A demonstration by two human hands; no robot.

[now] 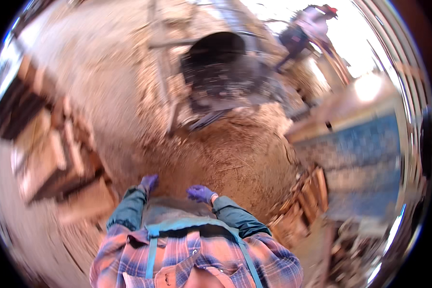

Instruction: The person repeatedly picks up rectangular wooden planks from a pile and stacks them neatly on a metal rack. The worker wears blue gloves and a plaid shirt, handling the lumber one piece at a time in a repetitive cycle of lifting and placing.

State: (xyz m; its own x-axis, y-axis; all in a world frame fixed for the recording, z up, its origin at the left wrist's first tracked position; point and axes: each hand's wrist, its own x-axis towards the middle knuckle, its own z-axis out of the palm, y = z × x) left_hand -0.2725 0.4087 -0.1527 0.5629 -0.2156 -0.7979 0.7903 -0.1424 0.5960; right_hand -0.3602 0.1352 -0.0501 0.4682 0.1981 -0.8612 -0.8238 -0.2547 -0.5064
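Note:
My left hand (150, 182), in a purple glove, hangs low in front of my body over the brown, debris-strewn ground (129, 161). My right hand (201, 193), gloved the same way, is a short way to its right, in front of my grey apron (170, 205). The two hands are apart, and I see no object in either. Motion blur smears the fingers of both. Ahead of them, out of reach, stands a dark, dust-covered machine (225, 81) with a round black opening (218, 47).
Stacked wood blocks (43, 165) stand at the left. To the right, cut wood pieces (305, 204) lean together beside a worn blue panel (355, 149). Wood shavings (254, 125) heap around the machine. A person (312, 29) is at the far right, beside bright daylight.

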